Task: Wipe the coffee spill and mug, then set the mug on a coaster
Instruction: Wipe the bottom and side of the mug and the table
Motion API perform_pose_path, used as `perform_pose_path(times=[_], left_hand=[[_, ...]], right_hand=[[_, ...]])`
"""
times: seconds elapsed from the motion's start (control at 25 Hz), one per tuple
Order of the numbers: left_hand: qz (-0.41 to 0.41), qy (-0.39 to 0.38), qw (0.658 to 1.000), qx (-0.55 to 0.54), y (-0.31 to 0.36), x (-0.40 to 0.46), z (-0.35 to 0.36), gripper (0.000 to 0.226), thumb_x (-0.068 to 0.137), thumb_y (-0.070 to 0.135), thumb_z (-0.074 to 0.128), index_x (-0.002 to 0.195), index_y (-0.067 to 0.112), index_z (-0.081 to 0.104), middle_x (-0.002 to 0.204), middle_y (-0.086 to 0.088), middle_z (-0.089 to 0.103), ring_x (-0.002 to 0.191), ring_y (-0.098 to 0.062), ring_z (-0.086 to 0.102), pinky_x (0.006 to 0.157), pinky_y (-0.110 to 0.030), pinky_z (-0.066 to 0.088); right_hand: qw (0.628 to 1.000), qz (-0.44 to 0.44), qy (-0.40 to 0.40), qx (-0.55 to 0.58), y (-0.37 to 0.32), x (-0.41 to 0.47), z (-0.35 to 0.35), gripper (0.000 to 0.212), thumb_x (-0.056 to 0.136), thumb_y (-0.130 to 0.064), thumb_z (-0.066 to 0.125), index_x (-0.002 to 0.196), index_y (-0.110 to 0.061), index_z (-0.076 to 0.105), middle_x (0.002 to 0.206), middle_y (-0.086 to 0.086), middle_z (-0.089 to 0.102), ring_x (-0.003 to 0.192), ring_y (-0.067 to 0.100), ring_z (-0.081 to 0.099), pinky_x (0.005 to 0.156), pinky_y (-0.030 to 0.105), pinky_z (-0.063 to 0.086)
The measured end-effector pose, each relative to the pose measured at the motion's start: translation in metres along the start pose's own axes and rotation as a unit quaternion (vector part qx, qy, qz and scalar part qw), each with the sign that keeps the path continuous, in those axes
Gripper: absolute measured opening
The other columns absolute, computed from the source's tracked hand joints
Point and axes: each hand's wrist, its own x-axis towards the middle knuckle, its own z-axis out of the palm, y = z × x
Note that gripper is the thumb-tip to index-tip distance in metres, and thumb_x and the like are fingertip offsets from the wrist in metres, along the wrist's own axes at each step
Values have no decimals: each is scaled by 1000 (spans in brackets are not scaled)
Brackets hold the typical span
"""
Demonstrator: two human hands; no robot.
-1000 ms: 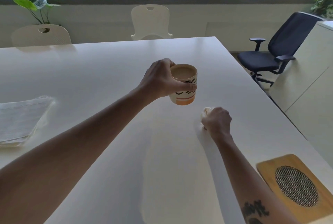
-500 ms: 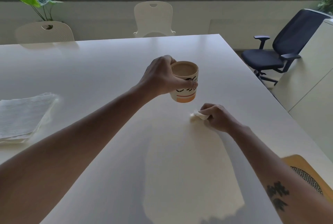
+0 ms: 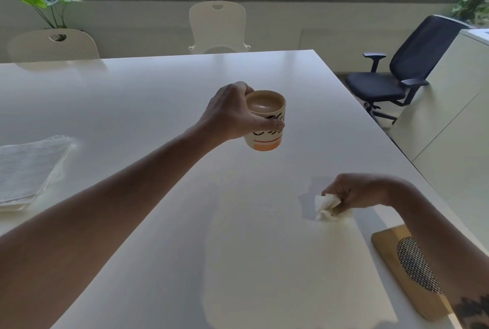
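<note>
The left hand holds the mug from its left side, fingers wrapped around the wall and the thumb pressed across the front, just over the black print. The mug is upright, filled w/ light brown coffee nearly to the rim, and it has an orange band at the bottom. It seems lifted a little above the table, approx. at the middle, but I cannot tell for sure if the base touches.

The right hand is nearer to the person, on the right part of the table, well apart from the mug. Its fingers are curled together and pinch a crumpled white tissue, which rests on the table surface.

The wooden coaster w/ a dark mesh oval lies at the near right corner, partly hidden under the right forearm. A stack of white napkins lies at the left edge.
</note>
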Motion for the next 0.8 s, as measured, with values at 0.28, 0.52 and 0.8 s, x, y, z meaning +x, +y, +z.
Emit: perform_pose_path(times=[0.28, 0.52, 0.8], left_hand=[[4, -1, 1000, -6, 5, -6, 5, 84, 56, 65, 98, 118, 16, 68, 112, 0, 75, 107, -23, 70, 90, -49, 62], [-1, -1, 1000, 3, 7, -10, 11, 85, 55, 64, 98, 118, 17, 68, 111, 0, 76, 107, -23, 71, 90, -49, 63], [-1, 2, 1000, 6, 6, -7, 20, 84, 54, 65, 98, 117, 16, 70, 109, 0, 77, 104, -24, 72, 88, -49, 63]], right_hand=[[892, 23, 275, 357, 13, -20, -20, 28, 95, 22, 57, 112, 6, 72, 95, 12, 70, 91, 25, 65, 76, 30, 56], [852, 158, 493, 81, 6, 50, -24, 17, 94, -17, 69, 90, -2, 76, 85, 22, 74, 84, 37, 69, 65, 33, 42], [874, 134, 466, 40, -10, 94, -21, 13, 80, 0, 62, 80, -4, 74, 82, 24, 72, 82, 39, 67, 68, 28, 39]])
